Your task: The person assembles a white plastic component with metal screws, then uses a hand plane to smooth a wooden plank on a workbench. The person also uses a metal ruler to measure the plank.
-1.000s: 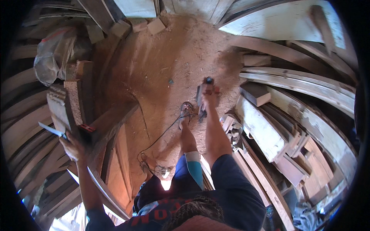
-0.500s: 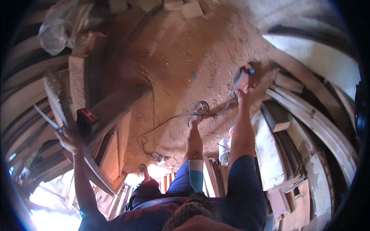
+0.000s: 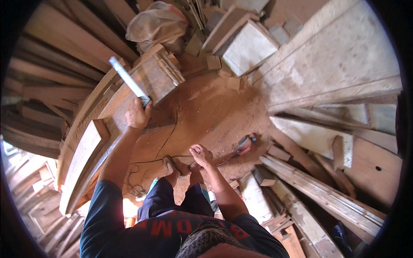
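Observation:
My left hand (image 3: 137,113) is closed around the short stock of a try square (image 3: 127,80); its pale metal blade points away, up and to the left. The hand is over a wooden workbench top (image 3: 150,77) at the left, near a long board (image 3: 81,159) lying along it. My right hand (image 3: 201,155) hangs in front of my body above the floor, fingers curled in a loose fist with nothing visible in them. On the floor beyond it sits a corded power tool (image 3: 246,144), red and grey, apart from my hand.
A cable (image 3: 148,161) trails over the dusty floor near my feet. Stacked timber (image 3: 322,198) lines the right side, with large boards (image 3: 327,56) beyond. Offcuts (image 3: 249,47) and a plastic-wrapped bundle (image 3: 157,26) stand at the far end.
My right hand has let go of the power tool on the floor and come back toward my body. My left hand has swung farther forward with the try square, and I stand more upright.

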`<state>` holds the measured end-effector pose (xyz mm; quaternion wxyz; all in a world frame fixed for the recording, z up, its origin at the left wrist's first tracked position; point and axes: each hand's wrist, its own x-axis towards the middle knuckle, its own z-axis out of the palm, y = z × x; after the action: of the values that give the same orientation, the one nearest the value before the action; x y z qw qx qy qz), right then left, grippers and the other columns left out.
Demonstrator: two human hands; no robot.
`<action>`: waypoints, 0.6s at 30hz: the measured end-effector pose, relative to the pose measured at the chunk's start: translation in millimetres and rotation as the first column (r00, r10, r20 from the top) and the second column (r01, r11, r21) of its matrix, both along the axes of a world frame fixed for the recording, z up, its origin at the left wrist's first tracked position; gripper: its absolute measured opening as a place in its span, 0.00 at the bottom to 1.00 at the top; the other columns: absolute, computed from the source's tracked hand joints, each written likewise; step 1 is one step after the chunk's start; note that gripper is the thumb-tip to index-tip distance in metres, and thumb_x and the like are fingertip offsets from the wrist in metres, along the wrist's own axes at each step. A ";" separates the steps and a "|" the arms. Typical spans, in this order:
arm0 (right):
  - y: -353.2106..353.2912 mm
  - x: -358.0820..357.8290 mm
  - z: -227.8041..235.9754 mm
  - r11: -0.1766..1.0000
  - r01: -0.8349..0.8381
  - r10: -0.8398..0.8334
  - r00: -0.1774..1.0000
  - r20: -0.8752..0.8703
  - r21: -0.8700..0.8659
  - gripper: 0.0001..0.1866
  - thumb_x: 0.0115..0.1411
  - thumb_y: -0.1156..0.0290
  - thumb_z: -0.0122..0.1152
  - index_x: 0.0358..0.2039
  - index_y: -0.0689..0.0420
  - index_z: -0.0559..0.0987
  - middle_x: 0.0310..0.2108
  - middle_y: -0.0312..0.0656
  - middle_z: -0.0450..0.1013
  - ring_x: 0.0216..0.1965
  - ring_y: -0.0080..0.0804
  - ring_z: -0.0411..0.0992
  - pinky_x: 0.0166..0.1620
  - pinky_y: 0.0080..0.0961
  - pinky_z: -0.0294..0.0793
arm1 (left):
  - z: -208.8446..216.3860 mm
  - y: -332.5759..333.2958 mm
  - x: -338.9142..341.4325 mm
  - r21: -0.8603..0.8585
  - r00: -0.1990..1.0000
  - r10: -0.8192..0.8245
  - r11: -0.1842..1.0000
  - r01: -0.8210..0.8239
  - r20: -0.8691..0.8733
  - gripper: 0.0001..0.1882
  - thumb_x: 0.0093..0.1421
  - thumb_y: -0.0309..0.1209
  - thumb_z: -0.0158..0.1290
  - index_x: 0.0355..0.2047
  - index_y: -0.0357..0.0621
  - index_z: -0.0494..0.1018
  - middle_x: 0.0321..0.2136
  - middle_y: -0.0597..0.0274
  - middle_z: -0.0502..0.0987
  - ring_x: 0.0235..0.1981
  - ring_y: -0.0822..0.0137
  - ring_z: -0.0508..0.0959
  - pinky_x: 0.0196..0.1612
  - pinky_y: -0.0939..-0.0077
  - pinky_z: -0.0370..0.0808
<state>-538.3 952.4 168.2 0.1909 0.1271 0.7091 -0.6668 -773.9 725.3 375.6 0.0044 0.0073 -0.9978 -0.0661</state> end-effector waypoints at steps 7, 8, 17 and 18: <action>3.5 -86.4 153.2 0.974 -0.044 0.089 0.977 0.194 -0.224 0.27 0.71 0.54 0.62 0.61 0.60 0.73 0.49 0.38 0.77 0.43 0.25 0.77 0.43 0.26 0.79 | 11.9 11.7 79.8 0.089 0.956 -0.291 0.952 0.292 -0.028 0.22 0.61 0.46 0.61 0.42 0.41 0.69 0.38 0.50 0.74 0.40 0.48 0.79 0.42 0.52 0.77; 5.1 -87.6 169.7 0.977 -0.022 0.067 0.976 0.206 -0.211 0.29 0.71 0.53 0.62 0.63 0.60 0.72 0.49 0.38 0.77 0.43 0.24 0.77 0.42 0.26 0.78 | 15.9 16.5 104.7 0.141 0.939 -0.342 0.928 0.344 -0.037 0.22 0.58 0.43 0.62 0.41 0.41 0.69 0.37 0.51 0.73 0.39 0.49 0.78 0.42 0.53 0.77; -56.9 -39.3 260.8 0.994 -0.065 0.079 0.985 0.152 -0.092 0.13 0.68 0.67 0.65 0.48 0.62 0.84 0.37 0.32 0.79 0.37 0.18 0.73 0.40 0.21 0.73 | 87.5 -25.6 231.1 0.419 0.872 -0.484 0.809 0.412 0.076 0.23 0.57 0.38 0.61 0.48 0.40 0.70 0.43 0.49 0.74 0.48 0.47 0.76 0.52 0.50 0.73; -64.4 -37.7 262.7 0.998 -0.052 0.056 0.989 0.135 -0.035 0.13 0.68 0.67 0.65 0.47 0.63 0.85 0.35 0.32 0.79 0.36 0.18 0.73 0.40 0.20 0.72 | 94.2 -42.9 233.9 0.397 0.880 -0.471 0.820 0.411 0.062 0.25 0.57 0.39 0.62 0.50 0.39 0.70 0.44 0.48 0.73 0.50 0.46 0.75 0.55 0.49 0.72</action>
<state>-576.1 887.9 430.9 0.2585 0.1499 0.6870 -0.6623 -540.0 682.4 469.8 -0.0911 -0.2185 -0.9382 -0.2524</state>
